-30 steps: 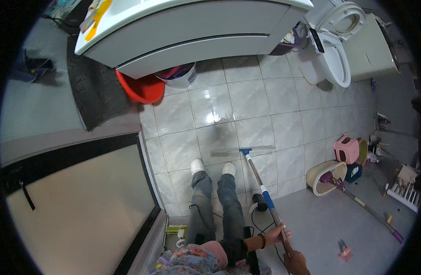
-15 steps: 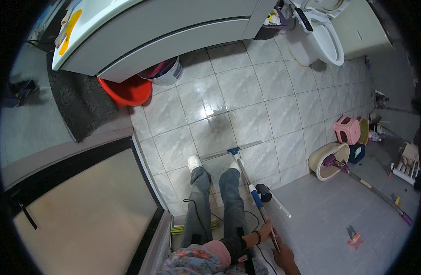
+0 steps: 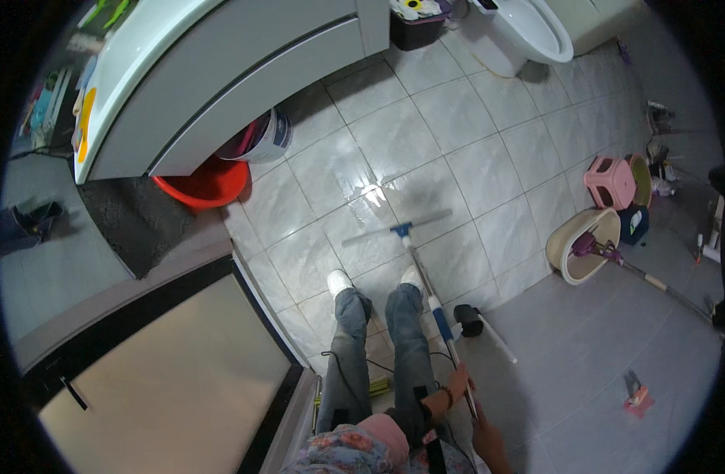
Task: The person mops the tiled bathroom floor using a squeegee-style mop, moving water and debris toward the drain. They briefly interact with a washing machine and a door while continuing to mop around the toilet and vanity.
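A floor squeegee with a long pole (image 3: 422, 271) slants from the lower right up to the tiles. Its wide, thin blade (image 3: 429, 220) lies on the wet floor beyond my feet, joined by a blue head. My left hand (image 3: 458, 384), with a dark beaded bracelet at the wrist, wraps round the pole below its blue sleeve. Nearer to me, my right hand (image 3: 489, 442) is closed on the pole's end; its fingers are partly hidden. Water glistens on the tiles (image 3: 370, 195) just past the blade.
Ahead are a grey vanity cabinet (image 3: 275, 79), a red basin (image 3: 212, 183), a white bucket (image 3: 271, 138) and a toilet (image 3: 528, 35). To the right stand a pink stool (image 3: 611, 183) and a beige mop bucket (image 3: 562, 257). A black-and-white brush-like tool (image 3: 468, 320) lies beside the pole.
The squeegee blade has slid forward, away from my feet, with both hands still on the pole. My view has shifted and turned slightly.
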The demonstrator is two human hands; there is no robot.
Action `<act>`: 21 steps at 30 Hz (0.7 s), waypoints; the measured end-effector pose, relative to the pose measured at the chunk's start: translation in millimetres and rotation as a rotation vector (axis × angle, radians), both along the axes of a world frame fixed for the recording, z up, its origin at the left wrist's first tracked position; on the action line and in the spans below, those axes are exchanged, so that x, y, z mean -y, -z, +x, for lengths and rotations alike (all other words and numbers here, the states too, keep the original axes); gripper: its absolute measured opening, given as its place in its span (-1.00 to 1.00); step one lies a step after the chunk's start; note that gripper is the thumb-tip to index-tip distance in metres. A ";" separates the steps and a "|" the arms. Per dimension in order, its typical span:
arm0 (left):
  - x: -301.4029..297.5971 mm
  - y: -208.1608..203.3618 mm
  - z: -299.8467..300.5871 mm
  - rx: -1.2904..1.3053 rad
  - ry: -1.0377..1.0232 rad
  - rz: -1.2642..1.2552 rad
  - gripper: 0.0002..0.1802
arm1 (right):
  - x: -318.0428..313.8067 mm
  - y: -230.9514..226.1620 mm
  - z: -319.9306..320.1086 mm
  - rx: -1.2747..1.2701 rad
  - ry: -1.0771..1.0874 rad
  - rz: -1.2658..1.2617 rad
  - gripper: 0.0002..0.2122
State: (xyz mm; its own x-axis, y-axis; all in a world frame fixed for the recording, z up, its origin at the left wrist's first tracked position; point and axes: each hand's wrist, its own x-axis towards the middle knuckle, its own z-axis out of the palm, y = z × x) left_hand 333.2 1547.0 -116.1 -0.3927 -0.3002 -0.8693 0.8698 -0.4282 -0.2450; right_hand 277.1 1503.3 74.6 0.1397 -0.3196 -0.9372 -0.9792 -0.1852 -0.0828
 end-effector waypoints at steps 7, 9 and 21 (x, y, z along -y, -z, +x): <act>43.6 59.0 63.0 0.187 -0.082 -0.055 -0.42 | 22.7 80.8 17.8 0.258 -0.133 -0.218 -0.52; 59.6 65.6 71.9 0.155 -0.192 0.101 -0.44 | 29.1 93.2 21.2 0.254 -0.235 -0.277 -0.52; 96.7 96.2 122.5 0.280 -0.131 -0.043 -0.43 | 69.3 112.0 75.6 0.275 -0.105 -0.285 -0.54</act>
